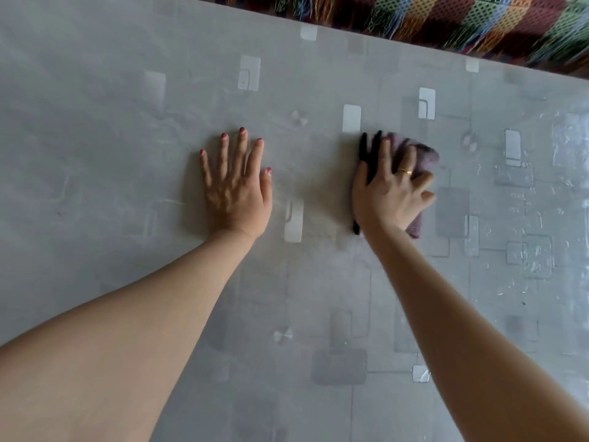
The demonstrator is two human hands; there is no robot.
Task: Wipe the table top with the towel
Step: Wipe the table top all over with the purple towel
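Two bare forearms are reaching in from the near edge over a grey surface (127,106) patterned with pale and dark rectangles. Left hand (237,186) is lying flat, palm down, fingers straight and spread, nails painted red; its grip is holding nothing. Right hand (390,193) is pressing down on the towel (420,161), a bunched mauve cloth with a black edge, fingers spread and bending over it, a gold ring (405,171) showing on one finger; the grip is bearing on the cloth from above, and whether the fingertips are pinching it cannot be told. The towel is resting on the surface right of centre, showing past the fingertips and beside the wrist, blurred. Beyond the far edge, a multicoloured woven cloth (478,20) with fringe is hanging or lying.
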